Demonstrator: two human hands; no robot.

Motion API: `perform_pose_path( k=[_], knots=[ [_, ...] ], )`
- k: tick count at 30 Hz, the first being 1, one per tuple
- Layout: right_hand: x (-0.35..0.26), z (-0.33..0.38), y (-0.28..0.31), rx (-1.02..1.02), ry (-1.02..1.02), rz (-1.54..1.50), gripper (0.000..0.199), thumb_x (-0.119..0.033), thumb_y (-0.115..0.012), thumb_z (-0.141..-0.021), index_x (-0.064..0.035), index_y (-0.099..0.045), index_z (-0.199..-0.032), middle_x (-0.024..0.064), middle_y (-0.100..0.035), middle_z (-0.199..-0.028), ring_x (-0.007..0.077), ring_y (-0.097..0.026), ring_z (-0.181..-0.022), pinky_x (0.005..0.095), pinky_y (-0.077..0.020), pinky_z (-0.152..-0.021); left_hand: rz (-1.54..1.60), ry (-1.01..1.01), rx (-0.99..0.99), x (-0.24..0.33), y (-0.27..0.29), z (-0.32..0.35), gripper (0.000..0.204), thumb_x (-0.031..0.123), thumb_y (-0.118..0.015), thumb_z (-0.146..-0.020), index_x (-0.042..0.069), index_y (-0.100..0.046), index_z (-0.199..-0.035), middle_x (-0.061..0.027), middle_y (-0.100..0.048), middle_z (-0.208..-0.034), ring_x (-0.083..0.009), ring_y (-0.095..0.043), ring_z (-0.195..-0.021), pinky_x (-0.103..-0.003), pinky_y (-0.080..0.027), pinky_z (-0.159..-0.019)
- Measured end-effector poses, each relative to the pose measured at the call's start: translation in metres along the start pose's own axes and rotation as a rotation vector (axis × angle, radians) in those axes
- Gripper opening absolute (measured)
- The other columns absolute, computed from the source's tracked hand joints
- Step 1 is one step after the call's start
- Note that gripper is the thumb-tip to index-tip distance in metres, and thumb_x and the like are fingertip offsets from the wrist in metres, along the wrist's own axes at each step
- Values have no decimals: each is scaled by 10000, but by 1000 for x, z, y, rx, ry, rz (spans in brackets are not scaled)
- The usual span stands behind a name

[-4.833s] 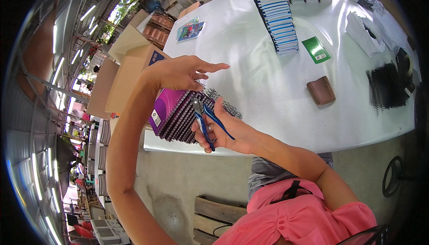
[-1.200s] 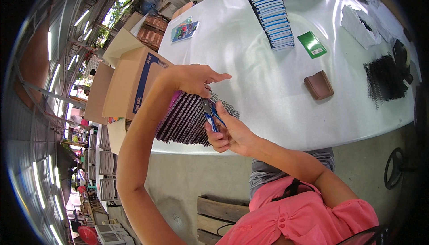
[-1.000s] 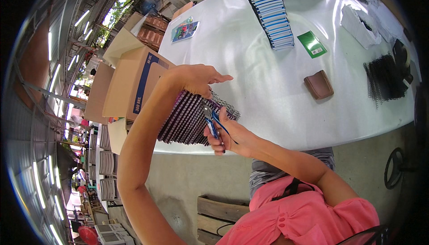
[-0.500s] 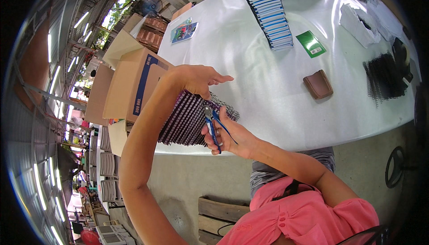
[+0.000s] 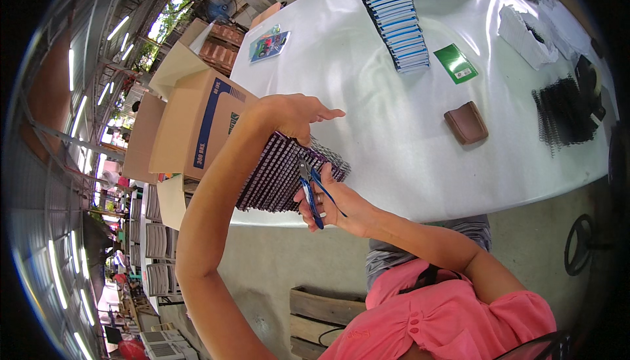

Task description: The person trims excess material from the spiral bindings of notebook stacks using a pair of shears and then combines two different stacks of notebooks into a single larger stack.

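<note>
A stack of spiral-bound notebooks lies at the table's near edge, its rows of dark coils facing me. My left hand reaches over the stack's far side, fingers stretched out and the thumb down against the books; it is open. In my right hand is a pair of blue-handled cutting pliers. Its fingers are closed round the handles, which stand spread apart. The metal jaws touch or almost touch the coils near the stack's upper right end. What the jaws grip, if anything, is too small to make out.
An open cardboard box stands left of the stack. Across the white-covered table are a tall pile of blue notebooks, a green notebook, a brown holder and loose black coils. A wooden seat is below.
The notebook stack has shifted and turned slightly, and the pliers have moved a little lower along with my right hand. My left hand keeps almost the same place.
</note>
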State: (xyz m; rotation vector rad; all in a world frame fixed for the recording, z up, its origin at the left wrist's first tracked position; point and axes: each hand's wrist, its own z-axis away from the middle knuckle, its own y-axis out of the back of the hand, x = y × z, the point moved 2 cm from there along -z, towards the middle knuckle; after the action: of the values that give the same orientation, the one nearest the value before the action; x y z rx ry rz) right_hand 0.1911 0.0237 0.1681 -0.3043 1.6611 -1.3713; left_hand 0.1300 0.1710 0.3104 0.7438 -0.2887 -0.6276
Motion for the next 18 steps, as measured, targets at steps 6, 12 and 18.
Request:
perform_pose_path(
  k=[6,12,18],
  knots=[
    [-3,-8,8,-63,4,-35,845,-808,-293,-864,-35,-571,-1058,68,-584,-824,187,-588,-753,375,-513,-700,52,-3,9,-2,0,0,879,22,-725,-715,180,-384,-1509,-284,-563,-1328,-346,-605,-1200,-386,-502,-1022],
    [-7,-7,4,-10,-8,-125,791,-782,-300,-887,-52,-581,-1009,37,-514,-749,180,-494,-647,350,-448,-632,5,46,-46,2,-2,-3,854,68,-703,-719,165,-390,-1508,-274,-586,-1308,-334,-639,-1148,-378,-500,-1001],
    [-3,-9,11,-71,-51,-160,757,-809,-335,-855,-81,-544,-880,3,-437,-660,142,-354,-516,314,-339,-509,-112,100,-99,9,-4,-9,843,100,-692,-694,146,-425,-1492,-254,-650,-1200,-345,-653,-1086,-382,-514,-932]
  ],
)
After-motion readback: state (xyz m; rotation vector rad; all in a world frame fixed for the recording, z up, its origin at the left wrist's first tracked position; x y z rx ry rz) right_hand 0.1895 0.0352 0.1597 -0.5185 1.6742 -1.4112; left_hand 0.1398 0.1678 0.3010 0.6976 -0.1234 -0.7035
